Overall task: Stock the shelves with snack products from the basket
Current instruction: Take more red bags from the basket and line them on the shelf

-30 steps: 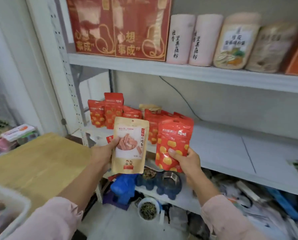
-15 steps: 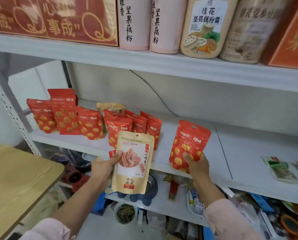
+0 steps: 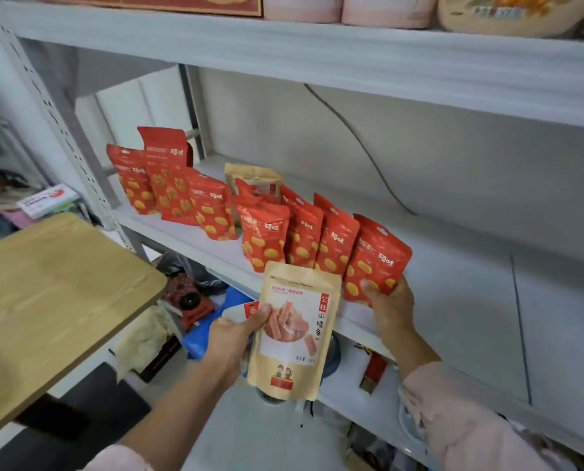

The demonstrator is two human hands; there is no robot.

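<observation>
A: Obs: right hand (image 3: 390,302) is curled round the lower part of a red pouch (image 3: 377,258), thumb on its front face. The pouch is upright, long axis near vertical, top leaning a little right.

B: Agreed. It stands at the right end of the row of red pouches (image 3: 266,239) on the middle shelf (image 3: 470,300), just beside the last one. Touching or not, I cannot tell. The hand covers its base, so contact with the board is unconfirmed.

A: And the left hand (image 3: 234,336)?

B: It pinches a tan pouch (image 3: 294,338) at the left edge, thumb across the front. The pouch is upright, nearer than the shelf's front edge and lower than the row. A red-and-white scrap (image 3: 248,309) shows behind it in the same hand, too hidden to name.

A: Which relation decides the next move?

B: Judgement only. The red pouch seems to need little more than letting go. For the tan pouch, the one like item, a second tan pouch (image 3: 253,178), stands far behind the row. So the likely spot lies up, farther in and slightly left of the grip. The left hand is the nearer one.

A: Risk?

B: The red row stands between, and a reach over it could topple a pouch.

A: Basket?

B: Not in view.
</observation>
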